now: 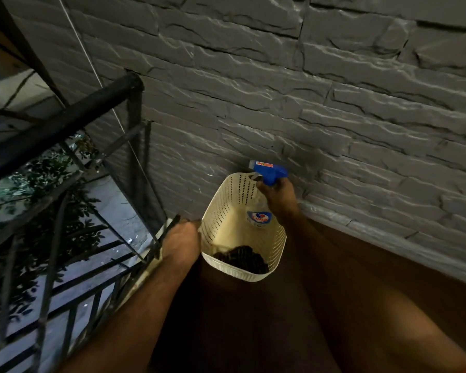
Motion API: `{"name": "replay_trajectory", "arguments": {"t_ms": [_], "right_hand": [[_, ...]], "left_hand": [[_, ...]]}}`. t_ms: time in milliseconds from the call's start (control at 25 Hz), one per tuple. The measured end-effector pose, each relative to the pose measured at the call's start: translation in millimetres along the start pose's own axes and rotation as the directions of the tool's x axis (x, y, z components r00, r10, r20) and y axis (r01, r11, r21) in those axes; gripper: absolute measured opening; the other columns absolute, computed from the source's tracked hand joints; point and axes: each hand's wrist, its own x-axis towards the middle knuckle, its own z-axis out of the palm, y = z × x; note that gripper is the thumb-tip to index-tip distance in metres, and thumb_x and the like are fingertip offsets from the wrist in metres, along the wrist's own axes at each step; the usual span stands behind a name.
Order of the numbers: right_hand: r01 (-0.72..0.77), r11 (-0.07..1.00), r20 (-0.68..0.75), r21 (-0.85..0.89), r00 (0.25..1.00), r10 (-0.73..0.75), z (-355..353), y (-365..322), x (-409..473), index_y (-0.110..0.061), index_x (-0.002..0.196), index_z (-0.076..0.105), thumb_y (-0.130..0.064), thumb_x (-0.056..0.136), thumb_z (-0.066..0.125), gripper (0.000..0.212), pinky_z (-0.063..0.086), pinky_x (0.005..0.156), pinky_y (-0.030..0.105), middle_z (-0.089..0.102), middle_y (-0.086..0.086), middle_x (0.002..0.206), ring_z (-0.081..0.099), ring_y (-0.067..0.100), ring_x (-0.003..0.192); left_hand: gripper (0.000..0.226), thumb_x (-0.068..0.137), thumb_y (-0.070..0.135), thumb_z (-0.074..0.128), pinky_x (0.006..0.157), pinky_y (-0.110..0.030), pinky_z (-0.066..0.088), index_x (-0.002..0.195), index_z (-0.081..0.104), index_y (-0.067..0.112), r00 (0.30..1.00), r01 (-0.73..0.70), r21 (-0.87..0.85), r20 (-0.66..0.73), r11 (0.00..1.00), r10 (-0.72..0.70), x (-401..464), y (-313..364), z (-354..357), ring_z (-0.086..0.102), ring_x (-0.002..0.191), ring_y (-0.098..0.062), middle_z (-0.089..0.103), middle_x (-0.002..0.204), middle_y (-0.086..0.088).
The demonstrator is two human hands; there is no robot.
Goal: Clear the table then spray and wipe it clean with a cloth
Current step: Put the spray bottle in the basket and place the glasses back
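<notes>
Two hands over a dark brown table (388, 278) set against a grey stone-textured wall (307, 90); black metal railing (65, 125) at left, foliage and ground below. Right hand (279, 196) curled round spray bottle (268, 175) neck, bottle standing in cream perforated basket (221, 200) on the table. Dark cloth (241, 261) at basket's near end. Left hand (182, 242) at basket's left rim, grip unclear.

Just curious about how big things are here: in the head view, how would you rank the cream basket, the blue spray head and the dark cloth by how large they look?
Largest to smallest as they look:
1. cream basket
2. dark cloth, bunched in the basket's near end
3. blue spray head, gripped just below by the right hand
</notes>
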Motion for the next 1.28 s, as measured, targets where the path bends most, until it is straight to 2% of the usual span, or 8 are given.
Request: {"name": "replay_trajectory", "arguments": {"t_ms": [120, 280, 400, 680, 760, 1040, 1160, 1280], "right_hand": [[-0.037, 0.999, -0.021, -0.023, 0.999, 0.037, -0.3, -5.8, -3.7, -0.019, 0.111, 0.061, -0.061, 0.068, 0.065, 0.060, 0.055, 0.093, 0.051, 0.070, 0.004, 0.106, 0.068, 0.026, 0.100], [-0.004, 0.999, -0.051, -0.038, 0.999, 0.002, 2.8, -3.1, -2.5, -0.036, 0.104, 0.058, -0.066, 0.059, 0.061, 0.055, 0.056, 0.091, 0.049, 0.072, -0.005, 0.103, 0.069, 0.019, 0.098], [0.018, 0.994, -0.037, -0.107, 0.999, -0.022, 1.0, -6.2, -9.0, -0.030, 0.113, 0.059, -0.042, 0.077, 0.071, 0.040, 0.055, 0.092, 0.049, 0.071, -0.004, 0.108, 0.069, 0.021, 0.101], [0.007, 0.983, -0.002, -0.184, 1.000, -0.008, -20.7, -18.3, -41.6, -0.015, 0.134, 0.051, -0.014, 0.082, 0.075, 0.057, 0.054, 0.076, 0.029, 0.062, 0.007, 0.130, 0.063, 0.025, 0.115], [0.002, 0.979, -0.022, -0.204, 1.000, -0.006, -29.2, -18.0, -57.1, -0.011, 0.135, 0.048, -0.014, 0.084, 0.074, 0.058, 0.048, 0.070, 0.022, 0.059, 0.009, 0.133, 0.060, 0.026, 0.119], [0.235, 0.950, -0.049, -0.205, 0.967, -0.250, -33.5, -5.8, -146.8, -0.012, 0.130, 0.056, -0.024, 0.083, 0.074, 0.052, 0.050, 0.096, 0.034, 0.064, 0.008, 0.129, 0.060, 0.022, 0.117], [0.297, 0.944, 0.046, -0.145, 0.955, -0.293, -27.8, 7.5, -211.7, -0.011, 0.124, 0.061, -0.019, 0.083, 0.074, 0.044, 0.045, 0.085, 0.018, 0.066, 0.006, 0.124, 0.061, 0.010, 0.099], [0.380, 0.909, 0.196, -0.174, 0.918, -0.346, -22.1, 30.8, -282.5, -0.008, 0.118, 0.065, -0.020, 0.083, 0.075, 0.039, 0.048, 0.091, 0.026, 0.069, 0.007, 0.118, 0.063, 0.014, 0.101]], "left_hand": [[0.031, 0.093, 0.017, 0.048, 0.076, -0.034, 0.053, 0.113, 0.064, 0.033, 1.000, -0.019, -0.052, 0.019, 0.998, 0.020, 7.6, -1.5, -1.7, 0.065, 0.091, -0.025, 0.068, 0.103, -0.005], [0.034, 0.092, 0.012, 0.048, 0.079, -0.034, 0.052, 0.115, 0.064, 0.031, 0.997, -0.073, -0.042, 0.006, 0.996, 0.074, 8.4, -2.6, -1.6, 0.064, 0.093, -0.027, 0.068, 0.105, -0.006], [0.025, 0.094, 0.017, 0.050, 0.077, -0.034, 0.055, 0.112, 0.064, 0.027, 0.999, -0.048, -0.033, 0.007, 0.998, 0.049, 8.1, -5.2, 3.8, 0.064, 0.089, -0.024, 0.067, 0.101, -0.006], [0.039, 0.095, 0.027, 0.053, 0.089, -0.041, 0.051, 0.134, 0.050, 0.026, 0.991, -0.075, -0.114, -0.122, 0.991, 0.061, -13.7, -4.7, 3.1, 0.057, 0.107, -0.029, 0.057, 0.121, -0.010], [0.038, 0.094, 0.026, 0.053, 0.090, -0.040, 0.050, 0.133, 0.052, 0.025, 0.981, -0.095, -0.189, -0.185, 0.977, 0.060, -28.2, -3.7, 0.3, 0.057, 0.106, -0.029, 0.057, 0.120, -0.010], [0.038, 0.088, 0.026, 0.059, 0.087, -0.035, 0.048, 0.126, 0.056, 0.028, 0.960, -0.141, -0.274, -0.273, 0.951, 0.064, -100.9, -18.2, 0.3, 0.058, 0.101, -0.029, 0.059, 0.109, -0.008], [0.045, 0.088, 0.029, 0.058, 0.098, -0.036, 0.045, 0.132, 0.054, 0.022, 0.952, -0.110, -0.300, -0.304, 0.948, 0.014, -153.2, -25.1, -0.8, 0.056, 0.113, -0.026, 0.058, 0.125, -0.007], [0.048, 0.089, 0.030, 0.059, 0.104, -0.032, 0.038, 0.135, 0.052, 0.017, 0.945, -0.061, -0.335, -0.323, 0.940, -0.054, -227.9, -34.7, -1.7, 0.052, 0.120, -0.024, 0.055, 0.132, -0.007]]}}
